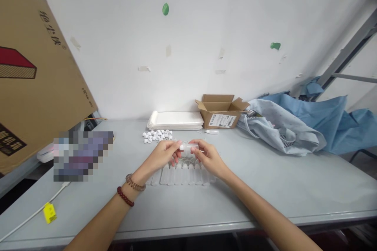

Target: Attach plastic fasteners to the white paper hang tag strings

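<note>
Between my two hands lies a small clear plastic bottle (188,148), held sideways above the table. My left hand (166,152) pinches its white cap end. Fingers of my right hand (207,156) are closed round the bottle's body at the other end. Below and behind the hands, a row of similar translucent bottles (185,176) lies side by side, with white tops and thin loops at the far end; the hands cover part of it. A heap of loose white caps (156,136) sits just beyond my left hand.
At the wall, a stack of white padded envelopes (176,119) lies beside an open cardboard box (219,115). One clear bottle (212,131) lies before the box. Blue-grey cloth (282,129) covers the right rear. A large carton (35,66) leans at left, near a white cable (35,211).
</note>
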Demonstrator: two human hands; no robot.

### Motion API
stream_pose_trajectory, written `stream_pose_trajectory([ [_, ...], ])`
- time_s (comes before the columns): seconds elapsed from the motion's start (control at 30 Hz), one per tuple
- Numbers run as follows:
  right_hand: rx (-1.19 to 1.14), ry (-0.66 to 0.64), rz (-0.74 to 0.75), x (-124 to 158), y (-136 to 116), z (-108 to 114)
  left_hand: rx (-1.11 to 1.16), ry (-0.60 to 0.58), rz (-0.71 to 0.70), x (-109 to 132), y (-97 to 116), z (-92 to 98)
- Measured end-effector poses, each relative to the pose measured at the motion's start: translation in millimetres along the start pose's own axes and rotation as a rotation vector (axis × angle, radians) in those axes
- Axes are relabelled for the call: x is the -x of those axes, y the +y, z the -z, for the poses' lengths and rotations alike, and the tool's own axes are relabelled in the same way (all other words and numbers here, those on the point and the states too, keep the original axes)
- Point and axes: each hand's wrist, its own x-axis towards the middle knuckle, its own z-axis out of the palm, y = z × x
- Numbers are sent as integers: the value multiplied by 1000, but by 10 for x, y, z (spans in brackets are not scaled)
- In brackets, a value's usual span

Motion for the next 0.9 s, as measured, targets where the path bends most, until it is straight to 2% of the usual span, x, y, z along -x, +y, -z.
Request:
stream_pose_trajectory([
  [0.13, 30, 11, 13, -4, 11, -10, -37, -7, -9, -11, -26, -9],
  [0.3, 64, 40, 8, -6, 26, 0, -90, -12, -140, -6, -52, 0],
  [0.4, 41, 49, 4, -12, 40, 2, -104, 11, -173, -2, -69, 4],
  [0.53, 24, 48, 2, -17, 29, 1, -86, 7, -177, -17, -86, -1],
  [0.73, 19, 29, 14, -6, 10, -6, -74, -64, -56, -30, -68, -14],
  [0.9, -25, 37, -19, -10, 34, -12, -111, -16, -144, 9, -54, -28],
])
